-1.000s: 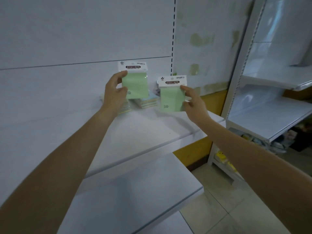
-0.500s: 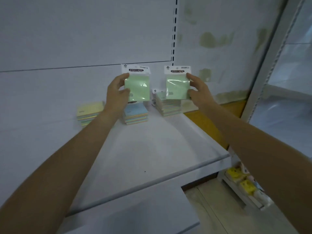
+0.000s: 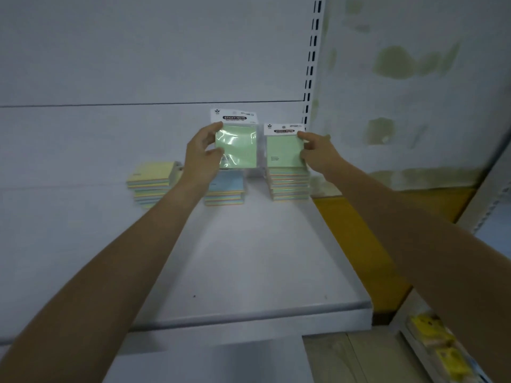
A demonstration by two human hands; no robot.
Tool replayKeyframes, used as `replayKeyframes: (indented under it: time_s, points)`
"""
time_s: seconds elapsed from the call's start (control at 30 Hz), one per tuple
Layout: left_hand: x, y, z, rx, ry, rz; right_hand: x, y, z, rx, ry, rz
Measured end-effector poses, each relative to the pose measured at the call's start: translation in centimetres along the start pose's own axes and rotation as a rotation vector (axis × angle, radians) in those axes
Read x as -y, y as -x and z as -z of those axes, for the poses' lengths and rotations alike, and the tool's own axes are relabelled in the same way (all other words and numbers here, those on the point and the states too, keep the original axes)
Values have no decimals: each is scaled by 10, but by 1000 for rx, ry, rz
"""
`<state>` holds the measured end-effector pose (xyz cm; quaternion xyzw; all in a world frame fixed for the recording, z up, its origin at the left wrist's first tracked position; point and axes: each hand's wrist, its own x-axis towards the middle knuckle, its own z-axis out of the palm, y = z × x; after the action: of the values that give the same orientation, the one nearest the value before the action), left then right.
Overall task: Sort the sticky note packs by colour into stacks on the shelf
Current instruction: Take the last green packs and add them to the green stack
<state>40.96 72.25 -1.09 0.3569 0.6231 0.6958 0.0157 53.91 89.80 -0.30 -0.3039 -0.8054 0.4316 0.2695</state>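
Green packs (image 3: 237, 149), glossy wrap, white "STICKY NOTE" headers.

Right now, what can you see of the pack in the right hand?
The pack is a pale green square pad in clear wrap, with a white header card bearing a black STICKY NOTE label; small dark print sits at the pad's lower left. It stands upright, facing the camera. The right hand pinches its right edge. Its bottom edge reaches the top of the right stack; contact cannot be told.
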Motion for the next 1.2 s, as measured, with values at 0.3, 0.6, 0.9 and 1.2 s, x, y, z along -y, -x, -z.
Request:
replayKeyframes:
  time_s: [0.3, 0.6, 0.9, 1.2]
  points:
    - [-6, -5, -13, 30, 40, 51, 3, 3, 0, 71, 161, -42]
    - [-8, -8, -32, 133, 46, 187, -1, 16, 4, -13, 216, 14]
    - [-10, -19, -65, 245, -121, 196, -14, 36, 17, -169, 144, 89]
    - [-8, -25, -76, 252, -155, 201, -22, 41, 25, -155, 150, 84]
